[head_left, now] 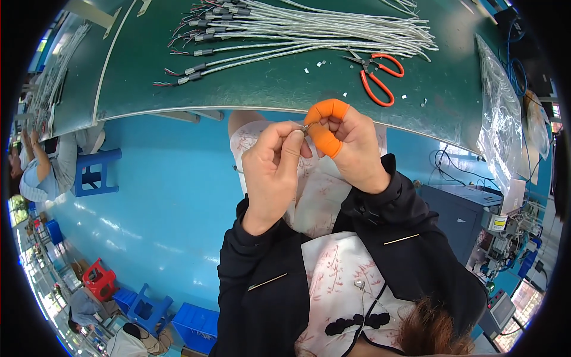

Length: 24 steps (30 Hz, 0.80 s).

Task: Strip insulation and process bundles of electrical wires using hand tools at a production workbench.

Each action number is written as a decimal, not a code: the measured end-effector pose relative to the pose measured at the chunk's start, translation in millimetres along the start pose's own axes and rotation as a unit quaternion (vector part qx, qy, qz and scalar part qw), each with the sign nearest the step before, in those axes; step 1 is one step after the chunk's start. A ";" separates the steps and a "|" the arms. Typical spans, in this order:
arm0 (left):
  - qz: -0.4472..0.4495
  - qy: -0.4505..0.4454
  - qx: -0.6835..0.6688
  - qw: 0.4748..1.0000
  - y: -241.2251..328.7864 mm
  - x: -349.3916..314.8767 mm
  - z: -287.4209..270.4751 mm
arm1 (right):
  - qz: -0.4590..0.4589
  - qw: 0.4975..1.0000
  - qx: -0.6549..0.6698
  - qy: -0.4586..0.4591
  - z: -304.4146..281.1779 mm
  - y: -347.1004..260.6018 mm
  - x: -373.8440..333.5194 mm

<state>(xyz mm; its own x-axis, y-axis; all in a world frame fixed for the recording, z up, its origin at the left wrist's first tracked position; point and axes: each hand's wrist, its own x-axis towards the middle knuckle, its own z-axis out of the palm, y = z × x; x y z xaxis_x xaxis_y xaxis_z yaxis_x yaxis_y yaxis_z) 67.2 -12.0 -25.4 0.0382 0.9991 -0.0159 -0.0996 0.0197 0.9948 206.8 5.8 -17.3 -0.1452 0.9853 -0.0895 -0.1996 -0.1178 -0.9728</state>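
Observation:
My left hand (272, 163) and my right hand (352, 143) meet over my lap, just short of the table's near edge. Both are closed, thumbs and forefingers pinching one small dark metallic piece (306, 128) between them. Its kind is too small to make out. Orange finger covers (327, 140) sit on the thumb and forefinger of my right hand. Beyond my hands, red-handled scissors (379, 79) lie with their blades apart on the green table. A bundle of cables (333, 27) in pale braided sleeves lies farther back, with dark collars and thin wires at the left ends.
The green table (238, 89) carries small white scraps near the scissors. Clear plastic bags (501, 113) hang at its right edge. Below right stands a grey cabinet (455, 214). At far left a person (50, 169) works beside a blue stool (98, 172); more stools stand at lower left.

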 end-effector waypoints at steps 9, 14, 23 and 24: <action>-0.137 -0.134 -0.216 0.958 -8.3 9.6 -25.5 | 0.049 0.998 -0.007 -0.042 -1.4 -4.7 4.7; -0.131 -0.142 -0.219 0.956 -7.0 7.9 -26.3 | 0.033 0.996 -0.034 -0.069 -4.3 -4.1 8.8; -0.158 -0.203 -0.253 0.933 -5.8 13.8 -30.0 | -0.050 0.978 -0.165 -0.113 -14.3 -9.9 13.4; -0.159 -0.202 -0.263 0.930 -6.2 13.5 -29.1 | -0.052 0.978 -0.167 -0.116 -14.5 -10.1 14.3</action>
<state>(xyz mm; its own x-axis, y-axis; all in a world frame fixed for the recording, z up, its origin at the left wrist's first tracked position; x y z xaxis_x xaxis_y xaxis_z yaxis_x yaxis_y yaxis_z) 39.4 2.4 -34.7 0.5083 0.8467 -0.1570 -0.4883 0.4335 0.7574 220.8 22.9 -11.8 -0.3654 0.9305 0.0275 0.0972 0.0675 -0.9930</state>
